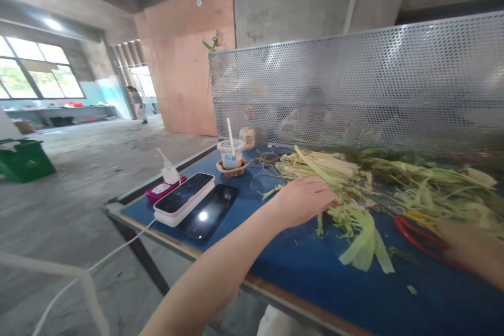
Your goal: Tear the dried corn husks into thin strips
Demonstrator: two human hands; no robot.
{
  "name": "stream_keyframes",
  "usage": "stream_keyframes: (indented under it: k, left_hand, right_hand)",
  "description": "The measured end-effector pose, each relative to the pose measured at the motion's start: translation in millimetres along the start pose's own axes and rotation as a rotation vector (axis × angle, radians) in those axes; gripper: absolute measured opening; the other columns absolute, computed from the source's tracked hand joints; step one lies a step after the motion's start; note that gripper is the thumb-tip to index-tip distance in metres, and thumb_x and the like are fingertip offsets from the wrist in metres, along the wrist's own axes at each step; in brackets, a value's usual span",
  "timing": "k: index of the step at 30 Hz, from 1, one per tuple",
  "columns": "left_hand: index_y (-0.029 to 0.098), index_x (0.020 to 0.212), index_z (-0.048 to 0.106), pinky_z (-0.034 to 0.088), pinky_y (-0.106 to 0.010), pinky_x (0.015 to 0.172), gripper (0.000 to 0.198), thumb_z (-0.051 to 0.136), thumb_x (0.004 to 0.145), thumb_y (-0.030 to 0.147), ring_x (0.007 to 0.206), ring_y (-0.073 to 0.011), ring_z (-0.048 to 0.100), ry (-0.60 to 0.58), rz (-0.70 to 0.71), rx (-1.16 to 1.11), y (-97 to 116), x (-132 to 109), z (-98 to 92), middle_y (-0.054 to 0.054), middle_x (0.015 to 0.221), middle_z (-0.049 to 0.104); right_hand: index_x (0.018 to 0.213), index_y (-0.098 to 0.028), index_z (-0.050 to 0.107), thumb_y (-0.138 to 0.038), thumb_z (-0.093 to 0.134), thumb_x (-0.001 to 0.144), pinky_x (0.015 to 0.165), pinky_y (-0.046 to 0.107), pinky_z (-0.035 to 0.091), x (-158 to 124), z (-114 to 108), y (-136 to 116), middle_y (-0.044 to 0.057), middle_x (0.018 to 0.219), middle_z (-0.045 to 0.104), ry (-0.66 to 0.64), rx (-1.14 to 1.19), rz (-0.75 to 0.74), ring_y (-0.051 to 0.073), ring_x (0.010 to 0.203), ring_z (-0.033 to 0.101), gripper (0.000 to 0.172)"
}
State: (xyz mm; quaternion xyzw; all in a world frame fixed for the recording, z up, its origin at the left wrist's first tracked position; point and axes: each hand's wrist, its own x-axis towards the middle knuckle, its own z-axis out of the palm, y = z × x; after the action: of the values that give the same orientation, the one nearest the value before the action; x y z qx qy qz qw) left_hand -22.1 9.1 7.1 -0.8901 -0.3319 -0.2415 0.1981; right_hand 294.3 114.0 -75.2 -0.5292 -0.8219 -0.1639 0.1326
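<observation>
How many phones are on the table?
2: a pale-edged, black-screened phone at the left of the blue table, a glossy black phone beside it. Others may be hidden.

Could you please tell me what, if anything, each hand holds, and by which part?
The right hand holds the scissors by the handles; whether the left hand grips the leaves cannot be told.

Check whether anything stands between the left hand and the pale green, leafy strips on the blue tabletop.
Nothing visible does: the left hand is right at the pale green, leafy strips, overlapping them in view. The red looped handle by the blurred right hand lies farther right, not between.
</observation>
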Motion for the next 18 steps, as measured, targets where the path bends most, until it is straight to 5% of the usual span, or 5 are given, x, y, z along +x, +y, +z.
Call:
stream_keyframes:
  k: [8, 11, 14, 18]
  left_hand:
    - [0.011, 0.092, 0.060, 0.045, -0.027, 0.081, 0.023, 0.038, 0.083, 0.009, 0.086, -0.0130, 0.054, 0.011, 0.055, -0.114, -2.4, 1.2, -9.3, -0.007, 0.085, 0.063]
    - [0.011, 0.090, 0.060, 0.047, -0.027, 0.079, 0.022, 0.039, 0.084, 0.012, 0.083, -0.0129, 0.055, 0.088, 0.079, -0.101, -2.0, 0.9, -10.5, -0.006, 0.082, 0.064]
    - [0.013, 0.086, 0.060, 0.047, -0.027, 0.079, 0.020, 0.040, 0.085, 0.016, 0.082, -0.0120, 0.055, 0.160, 0.065, -0.075, 0.1, 1.7, -9.3, -0.005, 0.081, 0.064]
    - [0.013, 0.082, 0.059, 0.047, -0.029, 0.080, 0.018, 0.042, 0.084, 0.018, 0.079, -0.0116, 0.055, 0.192, 0.057, -0.071, 4.3, 3.8, -10.2, -0.004, 0.080, 0.064]
  right_hand:
    - [0.052, -0.023, 0.032, -0.009, 0.043, 0.063, 0.051, 0.031, 0.036, 7.2, -54.2, 3.9, 0.011, 0.058, 0.055, -0.092, -0.083, 0.109, 0.023, 0.053, 0.057, 0.021]
    - [0.063, -0.020, 0.038, -0.027, 0.042, 0.075, 0.051, 0.031, 0.035, 0.9, -83.7, -9.8, 0.014, 0.062, 0.057, -0.109, -0.179, 0.194, 0.026, 0.060, 0.059, 0.014]
    - [0.069, -0.018, 0.043, -0.057, 0.039, 0.073, 0.056, 0.035, 0.036, -3.9, -108.0, -20.8, 0.017, 0.071, 0.058, -0.031, -0.326, 0.222, 0.031, 0.072, 0.058, 0.039]
    - [0.083, -0.015, 0.049, -0.067, 0.039, 0.065, 0.064, 0.039, 0.037, -5.5, -123.1, -18.9, 0.016, 0.077, 0.058, 0.088, -0.350, 0.238, 0.035, 0.080, 0.055, 0.056]
